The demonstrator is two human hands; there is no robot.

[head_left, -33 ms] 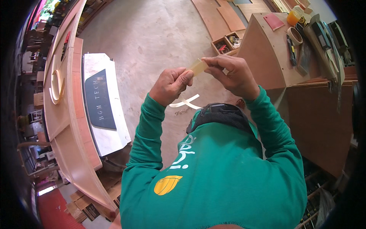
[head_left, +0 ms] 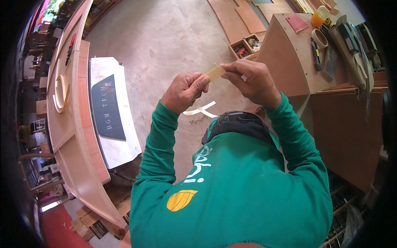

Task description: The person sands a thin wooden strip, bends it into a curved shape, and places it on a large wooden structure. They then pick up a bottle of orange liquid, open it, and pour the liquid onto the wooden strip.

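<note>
A short, flat, pale yellow strip point(head_left: 214, 73) is stretched between my two hands in front of my chest, above the floor. My left hand point(head_left: 182, 91) pinches its near left end, with the thumb on top and the fingers curled under. At the strip's far right end, the thumb and forefinger of my right hand point(head_left: 254, 82) close on the edge. The strip tilts up toward the right. I cannot tell what it is made of. Below the hands, thin white strips point(head_left: 200, 109) lie crossed on the concrete floor.
To my left runs a long wooden bench point(head_left: 66, 153) with a coiled pale band point(head_left: 61, 93) on it. Next to it stands a white panel point(head_left: 126, 124) with a dark inset. At right, a wooden cabinet point(head_left: 285, 53) carries a cutter knife point(head_left: 316, 58). A divided wooden box point(head_left: 239, 51) sits beyond my right hand.
</note>
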